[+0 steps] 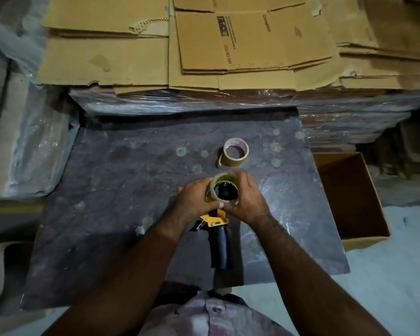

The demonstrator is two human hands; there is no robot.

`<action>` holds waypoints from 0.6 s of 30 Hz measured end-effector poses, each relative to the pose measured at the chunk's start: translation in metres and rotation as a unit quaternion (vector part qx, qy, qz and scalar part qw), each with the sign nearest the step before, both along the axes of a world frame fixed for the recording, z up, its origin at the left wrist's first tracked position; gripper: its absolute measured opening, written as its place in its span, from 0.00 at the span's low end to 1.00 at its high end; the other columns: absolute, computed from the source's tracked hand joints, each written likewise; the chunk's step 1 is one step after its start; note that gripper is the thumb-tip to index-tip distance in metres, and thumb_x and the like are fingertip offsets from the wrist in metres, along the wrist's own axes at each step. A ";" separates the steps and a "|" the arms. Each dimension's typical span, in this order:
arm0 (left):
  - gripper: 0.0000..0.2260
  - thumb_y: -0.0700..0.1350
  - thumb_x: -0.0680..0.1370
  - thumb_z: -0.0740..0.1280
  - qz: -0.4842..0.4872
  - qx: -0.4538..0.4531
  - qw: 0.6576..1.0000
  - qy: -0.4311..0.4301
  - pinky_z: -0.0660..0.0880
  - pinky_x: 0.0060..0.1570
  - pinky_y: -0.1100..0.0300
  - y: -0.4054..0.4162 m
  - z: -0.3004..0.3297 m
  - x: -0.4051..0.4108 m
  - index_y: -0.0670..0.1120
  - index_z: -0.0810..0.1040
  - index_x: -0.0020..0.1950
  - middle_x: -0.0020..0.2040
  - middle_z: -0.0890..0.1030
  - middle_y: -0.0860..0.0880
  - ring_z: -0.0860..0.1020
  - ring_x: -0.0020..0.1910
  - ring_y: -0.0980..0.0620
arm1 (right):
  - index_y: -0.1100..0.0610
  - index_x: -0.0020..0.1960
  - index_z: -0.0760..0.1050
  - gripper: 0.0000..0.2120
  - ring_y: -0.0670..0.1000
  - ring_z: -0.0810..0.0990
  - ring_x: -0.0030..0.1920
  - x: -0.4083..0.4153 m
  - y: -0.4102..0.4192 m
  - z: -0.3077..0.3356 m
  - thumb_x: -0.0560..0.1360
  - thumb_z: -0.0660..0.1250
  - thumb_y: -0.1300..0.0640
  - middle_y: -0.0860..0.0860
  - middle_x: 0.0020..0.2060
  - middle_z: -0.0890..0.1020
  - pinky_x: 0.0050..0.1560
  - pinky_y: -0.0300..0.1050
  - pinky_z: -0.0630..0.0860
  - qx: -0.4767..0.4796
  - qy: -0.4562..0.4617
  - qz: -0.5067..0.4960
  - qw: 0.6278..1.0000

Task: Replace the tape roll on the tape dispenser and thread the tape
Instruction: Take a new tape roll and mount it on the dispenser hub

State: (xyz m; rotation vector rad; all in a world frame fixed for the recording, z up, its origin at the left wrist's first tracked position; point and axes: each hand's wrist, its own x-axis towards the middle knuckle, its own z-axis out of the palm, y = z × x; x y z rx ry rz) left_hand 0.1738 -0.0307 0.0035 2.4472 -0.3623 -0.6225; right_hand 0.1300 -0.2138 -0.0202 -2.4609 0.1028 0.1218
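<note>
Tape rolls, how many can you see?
2. One tape roll sits on the dispenser between both hands; the other roll lies on the table just beyond. None seems hidden.

Flattened cardboard boxes [228, 42] stacked beyond the dark table [121, 190]; open carton [354, 202] beside it.

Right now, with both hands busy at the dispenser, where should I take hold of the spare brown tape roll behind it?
Grip the brown tape roll from above across its outer wall: it lies flat, hole up, with bare tabletop all round.
</note>
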 end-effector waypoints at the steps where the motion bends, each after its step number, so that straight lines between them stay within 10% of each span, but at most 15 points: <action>1: 0.36 0.62 0.66 0.76 -0.002 -0.003 1.000 -0.002 0.71 0.66 0.43 0.000 -0.002 0.002 0.53 0.73 0.71 0.66 0.81 0.50 0.78 0.66 0.47 | 0.57 0.76 0.61 0.51 0.55 0.73 0.65 0.002 -0.001 0.000 0.61 0.78 0.38 0.54 0.66 0.70 0.60 0.52 0.77 -0.010 0.008 0.007 1.000; 18: 0.42 0.55 0.70 0.77 -0.061 0.018 0.996 0.054 0.77 0.64 0.49 0.009 -0.004 0.021 0.60 0.60 0.80 0.69 0.80 0.49 0.79 0.65 0.48 | 0.52 0.83 0.46 0.50 0.57 0.66 0.75 0.000 -0.014 0.005 0.72 0.75 0.48 0.57 0.78 0.64 0.73 0.53 0.69 0.050 0.167 0.048 0.983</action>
